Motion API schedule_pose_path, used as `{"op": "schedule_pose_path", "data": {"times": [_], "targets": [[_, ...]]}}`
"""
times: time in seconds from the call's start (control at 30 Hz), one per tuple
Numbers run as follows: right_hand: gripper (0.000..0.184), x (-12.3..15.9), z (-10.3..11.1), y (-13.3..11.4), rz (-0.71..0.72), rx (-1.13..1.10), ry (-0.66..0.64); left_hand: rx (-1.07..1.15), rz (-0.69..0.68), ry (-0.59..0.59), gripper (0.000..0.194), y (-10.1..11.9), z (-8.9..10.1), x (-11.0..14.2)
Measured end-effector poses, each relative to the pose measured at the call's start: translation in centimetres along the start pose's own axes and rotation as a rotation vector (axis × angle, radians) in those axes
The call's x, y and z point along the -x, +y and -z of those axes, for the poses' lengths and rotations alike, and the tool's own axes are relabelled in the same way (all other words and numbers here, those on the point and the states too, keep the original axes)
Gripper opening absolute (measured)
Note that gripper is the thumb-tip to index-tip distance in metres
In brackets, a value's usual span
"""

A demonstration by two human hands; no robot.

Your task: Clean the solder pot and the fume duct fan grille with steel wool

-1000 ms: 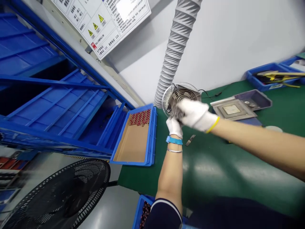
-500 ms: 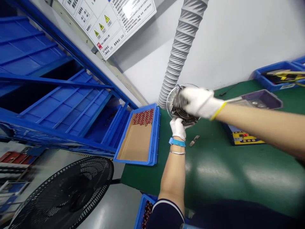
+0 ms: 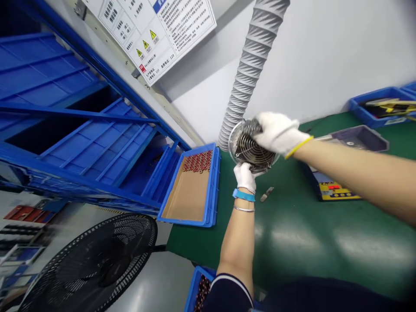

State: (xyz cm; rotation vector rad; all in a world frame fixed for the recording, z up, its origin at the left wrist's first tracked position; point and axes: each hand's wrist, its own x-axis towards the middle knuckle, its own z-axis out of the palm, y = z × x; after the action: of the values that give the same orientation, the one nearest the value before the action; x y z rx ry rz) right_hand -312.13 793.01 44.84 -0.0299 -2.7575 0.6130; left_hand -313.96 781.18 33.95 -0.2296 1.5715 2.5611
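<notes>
A small round fan with a wire guard (image 3: 256, 149) sits at the lower end of a grey ribbed duct hose (image 3: 245, 73), inside a shiny metal ring. My left hand (image 3: 245, 177), in a white glove, is closed on the lower edge of the fan; its fingertips are partly hidden. Above it my right hand (image 3: 276, 132), gloved in white with a yellow cuff, is closed on a dark grey wad (image 3: 252, 127) at the upper part of the guard. What the wad is made of is hard to tell. A small flat metal piece (image 3: 267, 194) lies on the table below.
On the green table (image 3: 292, 247), a blue tray (image 3: 212, 190) of red ring-like parts stands left. A yellow-fronted device (image 3: 338, 191), a dark grey scoop-shaped tray (image 3: 373, 134) and a blue bin (image 3: 360, 104) are right. A black fan (image 3: 97, 264) stands lower left; blue shelving (image 3: 107, 143) rises behind.
My right hand, blurred and covering more of the guard before, has moved up slightly, so more of the wire rings shows. My left hand keeps its hold. The whole view has shifted slightly.
</notes>
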Motion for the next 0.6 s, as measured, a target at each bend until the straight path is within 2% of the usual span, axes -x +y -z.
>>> {"op": "schedule_pose_path", "data": {"times": [0.07, 0.13, 0.2, 0.27, 0.33, 0.4, 0.43, 0.53, 0.6], "targets": [[0.045, 0.5, -0.3, -0.2, 0.034, 0.018, -0.055, 0.008, -0.02, 0.036, 0.03, -0.1, 0.1, 0.1], [0.042, 0.8, -0.5, -0.1, 0.033, 0.036, -0.124, 0.003, -0.037, 0.022, 0.033, -0.1, 0.2, 0.3], [0.042, 0.4, -0.3, 0.1, -0.07, 0.037, -0.103, -0.01, -0.018, -0.01, 0.039, -0.2, 0.3, 0.5], [0.041, -0.3, 0.0, 0.3, -0.172, 0.005, -0.024, -0.014, 0.007, -0.013, 0.042, -0.3, 0.2, 0.6], [0.039, -0.8, 0.2, 0.5, -0.126, -0.043, 0.012, -0.012, 0.014, -0.004, 0.04, -0.3, 0.0, 0.7], [0.039, -0.9, 0.3, 1.0, -0.042, -0.055, -0.019, -0.02, -0.001, -0.014, 0.038, -0.2, -0.2, 0.7], [0.04, -0.8, 0.3, 1.4, -0.047, -0.038, -0.049, -0.028, -0.012, -0.015, 0.037, -0.2, -0.2, 0.8], [0.043, -0.3, 0.3, 2.4, -0.181, 0.049, -0.117, -0.06, -0.011, 0.004, 0.037, -0.1, -0.1, 1.1], [0.04, -0.1, 0.3, 2.3, -0.164, 0.034, -0.093, -0.053, 0.007, 0.004, 0.037, -0.2, -0.2, 1.2]]}}
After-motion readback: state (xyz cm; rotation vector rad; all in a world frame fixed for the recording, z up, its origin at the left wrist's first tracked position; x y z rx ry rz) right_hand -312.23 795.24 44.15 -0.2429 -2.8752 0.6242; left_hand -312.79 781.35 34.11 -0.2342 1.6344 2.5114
